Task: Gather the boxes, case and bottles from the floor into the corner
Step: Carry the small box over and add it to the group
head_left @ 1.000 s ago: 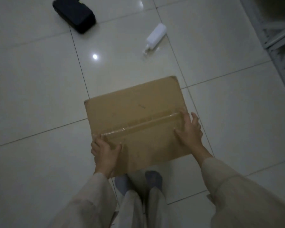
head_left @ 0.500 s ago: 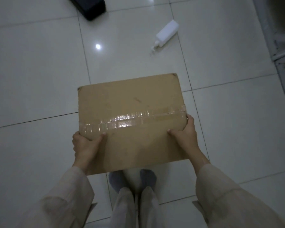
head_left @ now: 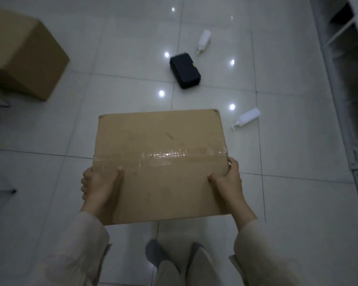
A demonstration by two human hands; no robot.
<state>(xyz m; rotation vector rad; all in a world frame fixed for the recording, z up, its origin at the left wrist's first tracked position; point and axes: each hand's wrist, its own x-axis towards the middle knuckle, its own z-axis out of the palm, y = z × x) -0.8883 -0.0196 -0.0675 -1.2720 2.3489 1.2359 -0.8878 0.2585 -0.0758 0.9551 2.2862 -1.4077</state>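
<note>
A taped cardboard box [head_left: 161,141] is lifted off the floor in front of me. My left hand [head_left: 100,185] grips its left side with the thumb on top. My right hand [head_left: 227,182] grips its right side the same way. On the tiles beyond it lies a black case [head_left: 185,70]. One white bottle [head_left: 246,119] lies right of the box, another white bottle [head_left: 204,41] lies farther off past the case. A larger cardboard box [head_left: 19,52] stands at the far left.
A white metal rack [head_left: 343,100] runs along the right edge. A dark thin leg [head_left: 2,191] of something pokes in at the left. My feet in grey slippers [head_left: 153,252] stand on the white tiled floor [head_left: 50,131] under the box.
The box has come up off the floor in both hands. The view has lifted and widened, bringing the far bottle, the case and the large box at the left into sight.
</note>
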